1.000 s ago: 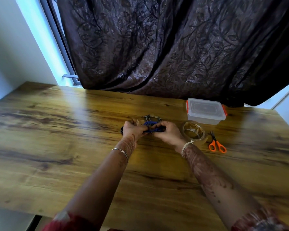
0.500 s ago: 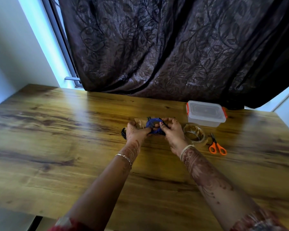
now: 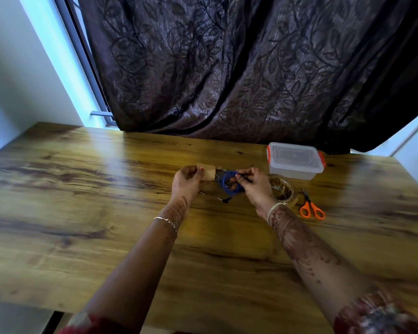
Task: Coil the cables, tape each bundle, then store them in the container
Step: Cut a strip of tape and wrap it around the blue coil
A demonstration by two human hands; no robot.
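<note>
A coiled blue cable (image 3: pixel 228 183) is held upright just above the wooden table (image 3: pixel 82 201), near its far middle. My right hand (image 3: pixel 253 189) grips the coil's right side, fingers curled round it and a thin black lead. My left hand (image 3: pixel 187 182) pinches a piece of brown tape (image 3: pixel 209 173) to the left of the coil. Black cable plugs (image 3: pixel 223 200) lie on the table under the hands. The clear container (image 3: pixel 296 162) with orange clips stands closed at the back right.
A roll of brown tape (image 3: pixel 282 191) lies right of my right hand, with orange-handled scissors (image 3: pixel 311 208) beyond it. A dark patterned curtain (image 3: pixel 227 68) hangs behind the table's far edge.
The hands have moved apart. My left hand has drawn the tape piece out to the left, and the blue coil now stands more exposed in my right hand.
</note>
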